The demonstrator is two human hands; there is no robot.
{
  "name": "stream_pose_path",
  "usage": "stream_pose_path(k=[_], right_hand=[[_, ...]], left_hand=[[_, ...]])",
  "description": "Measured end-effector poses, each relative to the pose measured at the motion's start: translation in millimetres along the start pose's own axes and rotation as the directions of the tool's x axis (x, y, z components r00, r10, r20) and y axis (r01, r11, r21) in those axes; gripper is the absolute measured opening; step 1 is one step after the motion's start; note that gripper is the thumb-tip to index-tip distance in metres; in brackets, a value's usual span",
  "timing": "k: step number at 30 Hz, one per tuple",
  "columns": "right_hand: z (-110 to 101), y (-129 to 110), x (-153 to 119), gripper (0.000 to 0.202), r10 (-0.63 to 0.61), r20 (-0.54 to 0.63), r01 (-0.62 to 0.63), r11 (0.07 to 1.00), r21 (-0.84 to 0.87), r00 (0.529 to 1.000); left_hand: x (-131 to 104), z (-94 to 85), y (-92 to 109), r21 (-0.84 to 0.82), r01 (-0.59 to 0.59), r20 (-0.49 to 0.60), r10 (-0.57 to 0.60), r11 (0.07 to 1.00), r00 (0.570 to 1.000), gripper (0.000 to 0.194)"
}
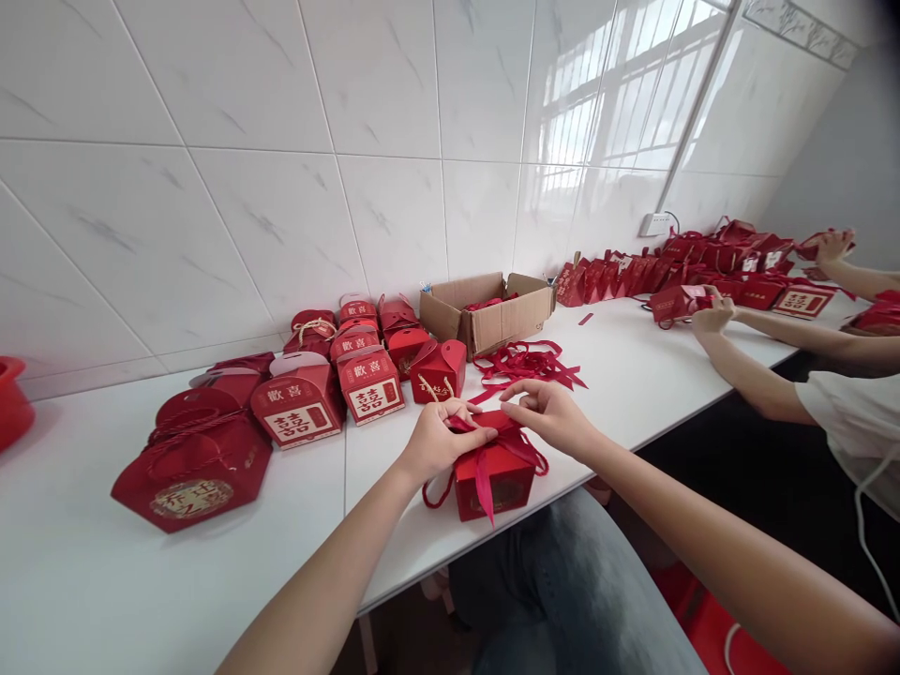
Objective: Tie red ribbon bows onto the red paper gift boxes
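Observation:
A small red gift box [492, 492] stands near the front edge of the white table, with a dark oval panel on its front. Red ribbon [484, 483] crosses its top, and one tail hangs down the front face. Twisted red cord loops [437, 494] stick out at both sides. At the box's top left, my left hand [444, 439] pinches the ribbon between thumb and fingers. My right hand [552, 419] is at the top right with curled fingers closed on the ribbon; the exact grip is partly hidden.
Loose red ribbons [527, 364] lie behind the box, before an open cardboard carton [492, 323]. Several finished red boxes [299, 398] stand to the left. At right, a co-worker's hand [713, 314] holds a red box; another person's hand [836, 246] is farther back. A red basin [12, 403] sits far left.

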State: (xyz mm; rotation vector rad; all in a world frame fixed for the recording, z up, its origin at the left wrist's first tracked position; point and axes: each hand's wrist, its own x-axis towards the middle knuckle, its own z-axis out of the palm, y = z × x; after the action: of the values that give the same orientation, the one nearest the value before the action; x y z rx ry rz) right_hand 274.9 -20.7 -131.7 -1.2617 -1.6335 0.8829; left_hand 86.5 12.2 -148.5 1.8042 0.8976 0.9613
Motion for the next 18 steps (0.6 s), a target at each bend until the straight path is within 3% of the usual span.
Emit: stream_pose_path(k=[4, 11, 18], right_hand=[[-1.0, -1.6, -0.6, 0.027, -0.052, 0.038, 0.056, 0.994, -0.092, 0.998], [-1.9, -4.5, 0.2, 0.023, -0.104, 0.092, 0.117, 0.981, -0.153, 0.990], [0.8, -4.8, 0.1, 0.019, -0.129, 0.149, 0.157, 0.968, -0.197, 0.980]], left_hand=[[1.0, -2.4, 0.6, -0.077, 0.047, 0.017, -0.046, 0.996, 0.999, 0.033], [2.8, -10.5, 0.5, -0.238, -0.019, 0.072, 0.037, 0.971, 0.997, 0.036], [1.2, -4.3, -0.5, -0.175, -0.009, 0.080, 0.023, 0.984, 0.996, 0.040]])
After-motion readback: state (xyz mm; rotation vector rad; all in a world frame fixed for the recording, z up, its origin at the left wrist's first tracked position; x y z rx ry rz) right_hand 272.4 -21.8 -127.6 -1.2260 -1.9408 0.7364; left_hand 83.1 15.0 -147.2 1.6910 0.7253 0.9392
